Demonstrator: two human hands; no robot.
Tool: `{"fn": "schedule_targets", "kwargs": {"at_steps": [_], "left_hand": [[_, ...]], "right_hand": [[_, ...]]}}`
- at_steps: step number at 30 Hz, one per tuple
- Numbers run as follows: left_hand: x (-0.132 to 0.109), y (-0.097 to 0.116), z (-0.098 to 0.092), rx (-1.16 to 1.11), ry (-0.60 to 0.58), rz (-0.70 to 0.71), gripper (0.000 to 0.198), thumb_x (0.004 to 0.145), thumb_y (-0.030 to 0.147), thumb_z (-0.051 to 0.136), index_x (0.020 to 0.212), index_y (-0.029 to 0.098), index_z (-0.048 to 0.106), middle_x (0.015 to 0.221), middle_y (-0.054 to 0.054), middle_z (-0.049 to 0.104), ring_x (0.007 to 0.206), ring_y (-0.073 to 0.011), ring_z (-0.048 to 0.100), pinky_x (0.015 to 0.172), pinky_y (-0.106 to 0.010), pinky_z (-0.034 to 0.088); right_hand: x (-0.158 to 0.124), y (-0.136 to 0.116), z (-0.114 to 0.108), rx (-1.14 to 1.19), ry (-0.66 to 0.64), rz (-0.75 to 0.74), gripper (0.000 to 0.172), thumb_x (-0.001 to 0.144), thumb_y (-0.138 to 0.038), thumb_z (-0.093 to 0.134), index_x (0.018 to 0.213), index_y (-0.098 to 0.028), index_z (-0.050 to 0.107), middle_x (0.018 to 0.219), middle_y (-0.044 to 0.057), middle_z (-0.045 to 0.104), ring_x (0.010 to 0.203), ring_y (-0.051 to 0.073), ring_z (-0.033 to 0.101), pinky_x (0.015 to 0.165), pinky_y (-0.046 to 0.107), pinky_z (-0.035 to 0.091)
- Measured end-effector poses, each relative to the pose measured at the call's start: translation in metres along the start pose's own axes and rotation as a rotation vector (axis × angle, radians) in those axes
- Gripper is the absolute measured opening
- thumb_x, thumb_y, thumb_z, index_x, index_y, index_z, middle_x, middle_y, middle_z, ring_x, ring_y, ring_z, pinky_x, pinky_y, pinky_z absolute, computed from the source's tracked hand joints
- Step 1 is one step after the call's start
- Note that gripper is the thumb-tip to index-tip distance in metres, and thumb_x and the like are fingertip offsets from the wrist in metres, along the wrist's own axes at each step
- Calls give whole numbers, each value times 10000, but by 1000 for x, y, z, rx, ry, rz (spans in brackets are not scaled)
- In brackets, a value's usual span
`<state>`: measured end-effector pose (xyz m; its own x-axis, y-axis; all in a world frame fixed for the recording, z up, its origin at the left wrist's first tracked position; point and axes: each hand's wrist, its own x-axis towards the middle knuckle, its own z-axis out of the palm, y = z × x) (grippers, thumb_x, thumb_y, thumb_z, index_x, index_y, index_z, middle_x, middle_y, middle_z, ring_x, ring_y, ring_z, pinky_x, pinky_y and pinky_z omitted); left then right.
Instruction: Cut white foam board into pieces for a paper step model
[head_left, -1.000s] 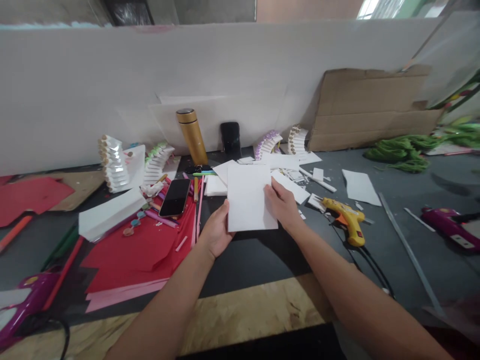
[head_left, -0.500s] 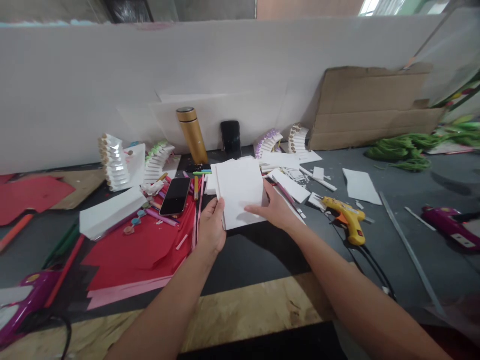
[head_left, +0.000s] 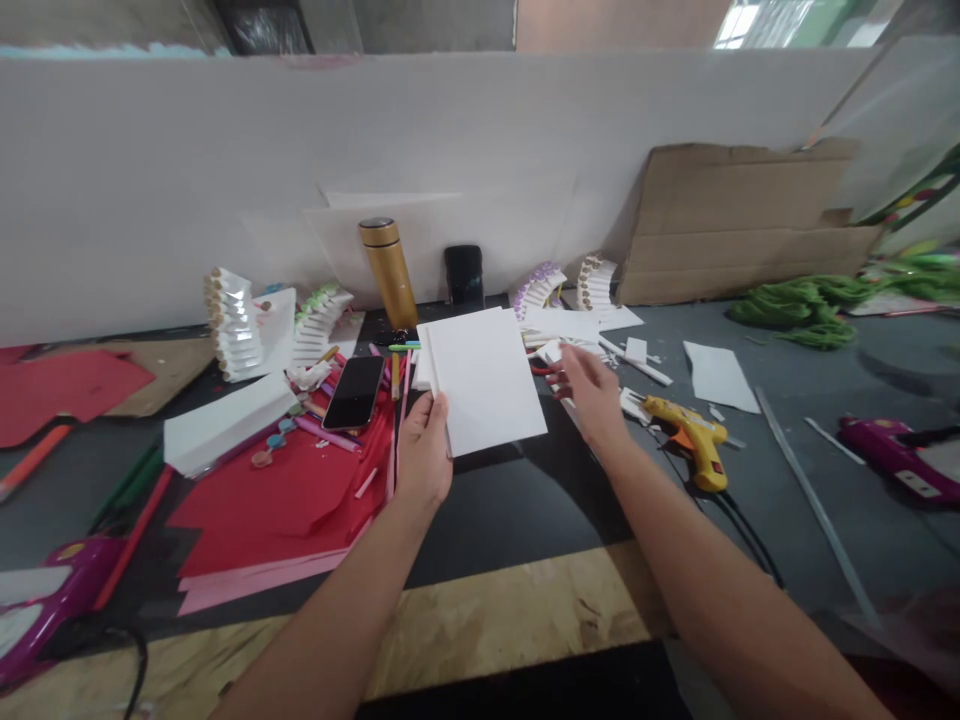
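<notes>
My left hand (head_left: 424,445) is closed on the left edge of a stack of white rectangular cards (head_left: 487,380), thumb on top, held tilted above the dark table. The front card hides most of those behind it. My right hand (head_left: 589,392) is off the cards, a little to their right, with fingers half bent and apart, over white paper scraps. Close to its fingertips lies a thin red curved thing (head_left: 538,370), partly hidden, whose kind I cannot make out. A yellow glue gun (head_left: 694,430) lies right of that hand.
A black phone (head_left: 355,392) rests on red sheets (head_left: 277,510) and coloured sticks at left. A gold bottle (head_left: 390,275) and a dark upright device (head_left: 464,275) stand behind. Purple glue guns lie at right (head_left: 900,455) and left (head_left: 64,600). Cardboard (head_left: 750,220) leans at the back.
My right hand has let go of the cards' right edge and moved right, over the scraps. My left hand keeps hold of the cards, whose lower right corner is now uncovered.
</notes>
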<state>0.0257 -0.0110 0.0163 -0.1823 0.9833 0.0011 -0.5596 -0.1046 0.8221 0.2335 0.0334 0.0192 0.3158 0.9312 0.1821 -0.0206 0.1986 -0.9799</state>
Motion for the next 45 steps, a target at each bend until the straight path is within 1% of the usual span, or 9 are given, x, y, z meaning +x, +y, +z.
{"fn": "schedule_targets", "kwargs": {"at_steps": [4, 10, 17, 20, 24, 28, 35, 39, 45], "left_hand": [[2, -3, -5, 71, -15, 88, 370, 769, 412, 774, 1042, 183, 674, 1030, -45, 750, 1054, -207, 684, 953, -317, 514], [5, -3, -8, 62, 36, 116, 315, 780, 376, 769, 1027, 204, 674, 1037, -30, 747, 1015, -198, 689, 930, -317, 523], [9, 0, -9, 5, 118, 77, 308, 741, 367, 796, 971, 199, 679, 992, -15, 750, 999, -173, 689, 946, -297, 505], [11, 1, -10, -9, 148, 104, 308, 734, 375, 797, 955, 199, 675, 982, -13, 750, 982, -169, 691, 935, -301, 506], [11, 1, -8, -34, 138, 93, 318, 721, 378, 805, 949, 201, 670, 967, -17, 757, 955, -173, 701, 921, -310, 518], [8, -1, -5, -35, 116, 85, 300, 724, 350, 802, 934, 193, 659, 965, -20, 759, 977, -181, 700, 941, -316, 511], [1, -7, -1, 6, 18, -36, 374, 702, 289, 797, 1014, 170, 630, 1022, -64, 747, 1108, -224, 661, 999, -374, 482], [-3, -11, 2, 51, -17, -179, 363, 652, 281, 829, 939, 171, 637, 911, -47, 744, 1026, -242, 684, 951, -395, 512], [-10, -15, -2, 70, -96, -215, 213, 701, 264, 772, 877, 193, 678, 1044, -79, 735, 1208, -295, 603, 971, -380, 509]], "right_hand": [[-23, -2, 18, -395, -333, -150, 360, 815, -553, 635, 792, -194, 655, 713, -1, 600, 667, 160, 530, 620, 301, 401], [-30, 2, 22, -583, -328, -335, 253, 849, -451, 621, 784, -210, 581, 788, 28, 588, 758, 188, 539, 662, 309, 414], [-20, 6, 22, -119, -254, 61, 289, 674, -439, 749, 765, -217, 587, 689, -21, 587, 617, 151, 528, 600, 307, 423], [-7, 1, 11, 153, -27, 155, 364, 593, -447, 781, 765, -238, 537, 667, -43, 567, 600, 150, 554, 549, 293, 446], [15, -5, -15, 220, 369, 24, 386, 704, -503, 678, 919, -280, 448, 885, -19, 583, 745, 172, 622, 506, 296, 529], [20, -10, -25, 157, 460, -108, 354, 798, -452, 594, 1032, -283, 389, 1021, 31, 571, 892, 190, 636, 546, 325, 596], [-11, -21, -10, -286, 294, -494, 449, 922, -351, 495, 1361, -263, 454, 1301, 117, 612, 1161, 271, 630, 944, 515, 557], [-45, -28, 10, -564, -96, -681, 428, 956, -249, 441, 1356, -293, 586, 1405, 64, 596, 1302, 266, 555, 1120, 489, 430], [-80, -35, 51, -611, -477, -838, 552, 957, -136, 425, 1493, -268, 448, 1522, 80, 470, 1448, 257, 368, 1146, 493, 404]]}}
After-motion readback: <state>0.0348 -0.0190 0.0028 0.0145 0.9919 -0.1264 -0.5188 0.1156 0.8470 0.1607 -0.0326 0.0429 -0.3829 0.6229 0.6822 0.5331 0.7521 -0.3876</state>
